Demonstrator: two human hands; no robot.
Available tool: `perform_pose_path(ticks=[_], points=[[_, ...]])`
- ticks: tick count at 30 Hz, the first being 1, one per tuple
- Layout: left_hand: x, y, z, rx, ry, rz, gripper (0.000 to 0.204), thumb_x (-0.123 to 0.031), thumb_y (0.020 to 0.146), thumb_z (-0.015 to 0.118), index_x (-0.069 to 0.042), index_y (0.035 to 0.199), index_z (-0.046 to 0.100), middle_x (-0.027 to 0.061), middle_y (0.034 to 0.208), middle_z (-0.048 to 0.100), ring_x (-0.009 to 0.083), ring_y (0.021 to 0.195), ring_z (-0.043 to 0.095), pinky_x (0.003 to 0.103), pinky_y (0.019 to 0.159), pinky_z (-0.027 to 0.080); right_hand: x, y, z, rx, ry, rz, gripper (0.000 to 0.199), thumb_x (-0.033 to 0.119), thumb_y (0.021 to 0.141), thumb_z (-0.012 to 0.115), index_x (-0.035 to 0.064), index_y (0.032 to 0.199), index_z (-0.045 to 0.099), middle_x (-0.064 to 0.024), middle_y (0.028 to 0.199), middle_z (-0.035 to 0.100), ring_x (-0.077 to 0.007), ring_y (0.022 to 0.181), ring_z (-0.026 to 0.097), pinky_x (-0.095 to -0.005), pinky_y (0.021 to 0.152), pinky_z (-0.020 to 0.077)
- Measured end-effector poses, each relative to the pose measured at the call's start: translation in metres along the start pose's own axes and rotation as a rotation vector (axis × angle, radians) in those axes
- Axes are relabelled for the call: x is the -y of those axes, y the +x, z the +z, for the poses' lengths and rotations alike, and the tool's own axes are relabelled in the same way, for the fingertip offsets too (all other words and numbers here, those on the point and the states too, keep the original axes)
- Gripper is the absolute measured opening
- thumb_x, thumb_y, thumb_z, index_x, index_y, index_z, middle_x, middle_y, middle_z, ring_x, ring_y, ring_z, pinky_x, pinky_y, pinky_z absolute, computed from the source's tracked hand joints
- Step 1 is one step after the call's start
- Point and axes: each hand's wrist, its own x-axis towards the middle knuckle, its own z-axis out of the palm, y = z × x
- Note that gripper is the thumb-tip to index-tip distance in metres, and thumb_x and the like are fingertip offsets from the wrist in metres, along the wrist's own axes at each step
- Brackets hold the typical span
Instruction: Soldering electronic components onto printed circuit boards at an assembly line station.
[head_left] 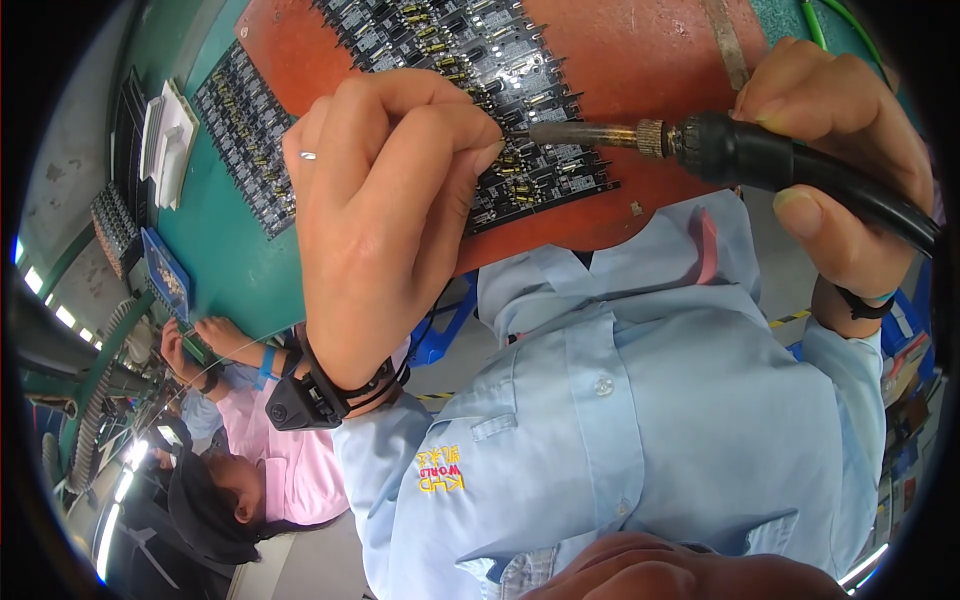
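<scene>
My right hand (850,160) grips a soldering iron (735,150) by its black handle, the metal tip pointing left. That tip is close to my left hand's fingertips, over a panel of black circuit boards (520,60) fitted with rows of small parts. My left hand (385,190) is pinched just above the panel; whatever lies between thumb and forefinger is too small or hidden to make out. Under the panel is a reddish-orange mat (650,60). Whether the iron touches a joint cannot be seen clearly.
Another board panel (240,130) lies on the green tabletop (215,270) to the left. Beyond it are white slabs (172,145) and a blue tray (165,272) of small pieces. A co-worker in pink (300,480) works at far left. Green cables (850,25) run at top right.
</scene>
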Motion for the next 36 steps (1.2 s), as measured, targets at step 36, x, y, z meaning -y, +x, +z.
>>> perform_pose_path(ticks=[36], points=[[-0.004, 0.0, 0.003, -0.047, 0.047, 0.003, 0.011, 0.004, 0.079, 0.071, 0.0, 0.086, 0.064, 0.011, 0.094, 0.063, 0.0246, 0.087, 0.062, 0.032, 0.075, 0.049, 0.0, -0.013, -0.007, -0.036, 0.059, 0.066, 0.04, 0.025, 0.084, 0.068, 0.001, 0.114, 0.056, -0.0161, 0.098, 0.055, -0.0255, 0.09, 0.057, -0.034, 0.072, 0.0527]])
